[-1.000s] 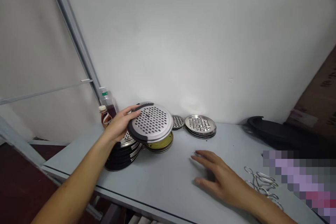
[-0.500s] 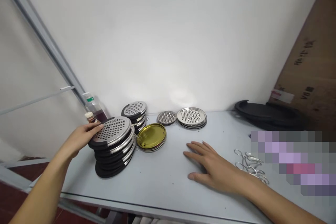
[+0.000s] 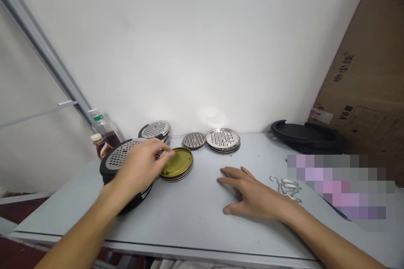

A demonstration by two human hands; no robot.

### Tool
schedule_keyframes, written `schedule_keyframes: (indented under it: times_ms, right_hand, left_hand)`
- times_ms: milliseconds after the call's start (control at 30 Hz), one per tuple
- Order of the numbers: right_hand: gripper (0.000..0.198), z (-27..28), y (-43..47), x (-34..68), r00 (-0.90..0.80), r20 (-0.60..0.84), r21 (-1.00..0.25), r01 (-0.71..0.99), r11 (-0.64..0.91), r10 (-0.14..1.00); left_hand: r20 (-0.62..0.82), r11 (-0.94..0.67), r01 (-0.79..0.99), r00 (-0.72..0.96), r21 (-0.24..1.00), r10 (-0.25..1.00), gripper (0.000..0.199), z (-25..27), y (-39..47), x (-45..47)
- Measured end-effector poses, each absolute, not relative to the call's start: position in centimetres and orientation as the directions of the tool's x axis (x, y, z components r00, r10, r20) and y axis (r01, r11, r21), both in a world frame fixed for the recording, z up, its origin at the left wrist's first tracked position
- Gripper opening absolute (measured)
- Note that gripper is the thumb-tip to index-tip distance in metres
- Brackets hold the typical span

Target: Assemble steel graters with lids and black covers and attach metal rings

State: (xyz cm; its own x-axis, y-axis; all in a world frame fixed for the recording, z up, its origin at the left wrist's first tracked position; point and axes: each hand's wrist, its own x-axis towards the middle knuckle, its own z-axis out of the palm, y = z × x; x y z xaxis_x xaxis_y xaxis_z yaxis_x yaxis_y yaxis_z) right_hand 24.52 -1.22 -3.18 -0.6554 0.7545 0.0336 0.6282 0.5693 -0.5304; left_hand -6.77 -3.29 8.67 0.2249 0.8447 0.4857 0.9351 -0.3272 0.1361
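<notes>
Around the gold lid (image 3: 183,162), atop its pile on the worktop (image 3: 195,222), stand two bottles (image 3: 110,134), two black-rimmed stacks (image 3: 116,159) and two graters (image 3: 223,138). The left hand (image 3: 139,166), half-curled, partly hides the front stack; its grip I cannot tell. The right hand (image 3: 249,195), spread, holds nothing.

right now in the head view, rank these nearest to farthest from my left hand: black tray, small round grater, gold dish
1. Gold dish, just right of your left hand.
2. Small round grater, farther right, near the wall.
3. Black tray, far right, by the cardboard box.
</notes>
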Motion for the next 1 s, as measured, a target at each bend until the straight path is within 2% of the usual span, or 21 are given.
schedule_keyframes:
  times_ms: [67,100,167,333,533,767,833,900,1000]
  right_hand:
    - [0.094,-2.9,-0.9,24.9,-0.643,0.005,-0.532,0.647,0.546,0.766]
    - [0.095,-2.8,-0.8,25.1,-0.641,-0.008,-0.534,0.652,0.539,0.767]
    - [0.095,-2.5,-0.6,25.4,-0.643,-0.026,-0.540,0.653,0.531,0.766]
    - [0.090,-2.4,-0.4,25.5,-0.648,-0.015,-0.547,0.643,0.536,0.762]
    - [0.092,-2.5,-0.3,25.5,-0.642,-0.011,-0.557,0.641,0.529,0.767]
    - [0.092,-2.4,-0.3,25.4,-0.643,-0.014,-0.547,0.645,0.533,0.765]
    - [0.090,-2.5,-0.1,25.6,-0.649,-0.005,-0.559,0.633,0.536,0.761]
    - [0.093,-2.6,0.2,26.0,-0.645,0.009,-0.582,0.618,0.529,0.764]
    - [0.103,-2.4,0.9,26.7,-0.629,0.041,-0.640,0.580,0.504,0.776]
  left_hand:
    - [0.217,-0.327,0.939,0.300,0.103,0.929,0.024,6.5,-1.6,-3.8]
    - [0.140,-0.293,0.952,0.280,0.085,0.950,0.022,5.4,-0.7,-2.8]
    - [0.083,-0.250,0.966,0.244,0.073,0.966,0.018,3.5,0.8,-1.8]
    - [0.127,-0.251,0.962,0.237,0.111,0.963,0.019,1.6,1.9,-2.5]
    - [0.212,-0.201,0.969,0.167,0.147,0.963,0.013,1.4,0.9,-2.6]
    - [0.244,-0.184,0.960,0.131,0.212,0.961,0.007,1.7,0.6,-2.8]
    - [0.313,-0.245,0.935,0.159,0.256,0.936,0.005,1.9,0.1,-2.4]
    - [0.412,-0.407,0.868,0.273,0.284,0.869,0.005,1.7,-0.7,-1.5]
    - [0.480,-0.708,0.682,0.566,0.183,0.670,0.010,0.5,-2.1,0.2]
